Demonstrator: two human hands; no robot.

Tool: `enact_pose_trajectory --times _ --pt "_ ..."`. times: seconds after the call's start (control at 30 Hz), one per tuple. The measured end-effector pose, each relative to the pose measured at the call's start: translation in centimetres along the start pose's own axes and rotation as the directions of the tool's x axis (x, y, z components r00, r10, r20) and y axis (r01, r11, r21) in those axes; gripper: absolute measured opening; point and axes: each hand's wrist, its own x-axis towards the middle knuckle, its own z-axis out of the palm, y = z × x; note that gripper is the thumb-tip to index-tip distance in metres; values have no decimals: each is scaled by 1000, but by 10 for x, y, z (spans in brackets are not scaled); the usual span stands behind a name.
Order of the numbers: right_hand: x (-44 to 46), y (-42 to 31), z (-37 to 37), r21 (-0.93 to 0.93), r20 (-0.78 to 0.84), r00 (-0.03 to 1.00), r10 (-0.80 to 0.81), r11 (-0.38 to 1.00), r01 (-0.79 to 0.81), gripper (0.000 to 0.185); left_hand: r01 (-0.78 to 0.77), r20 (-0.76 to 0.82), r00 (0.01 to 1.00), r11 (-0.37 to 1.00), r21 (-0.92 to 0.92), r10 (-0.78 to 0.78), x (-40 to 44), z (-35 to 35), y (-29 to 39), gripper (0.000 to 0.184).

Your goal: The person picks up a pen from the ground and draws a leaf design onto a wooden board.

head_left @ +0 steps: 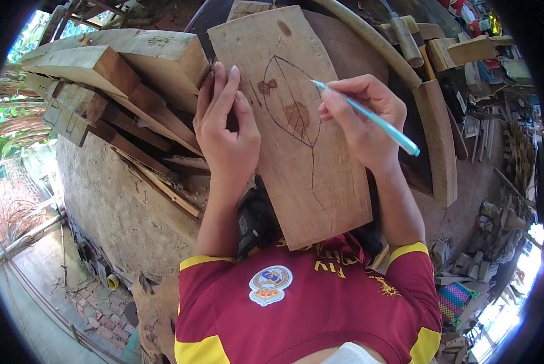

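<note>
A long wooden board (290, 206) lies in front of me, its near end by my shirt. Dark lines on it form a pointed leaf shape (312, 143) with inner veins and a stem running down towards me. Two dark knots show inside or at the edge of the outline. My right hand (363, 118) holds a light blue pen (384, 124), its tip at the upper right edge of the outline. My left hand (226, 118) rests at the board's left edge with its fingers extended and slightly spread, holding nothing.
Thick wooden blocks (163, 54) are stacked at the left. A curved pole (369, 36) and a curved plank (437, 139) lie to the right of the board. A wooden-handled tool (405, 42) is at the upper right, and a woven bag (455, 300) at the lower right.
</note>
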Motion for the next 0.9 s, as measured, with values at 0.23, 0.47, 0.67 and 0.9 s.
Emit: enact_pose_trajectory --times 0.23,0.47,0.67,0.9 --pt "-4 -17 3 -147 308 946 102 987 -59 8 0 -1 1000 1000 -6 0 -1 0 -1 33" --pt "-2 -12 2 -185 365 931 9 981 63 7 15 1 1000 1000 1 -15 -1 -1 0 33" --pt "-3 -7 4 -159 359 933 -39 982 103 8 2 -1 1000 1000 11 -2 -1 0 0 33" --pt "-4 -9 5 -197 329 944 22 979 46 5 4 -8 1000 1000 -3 -4 -1 0 -2 32"
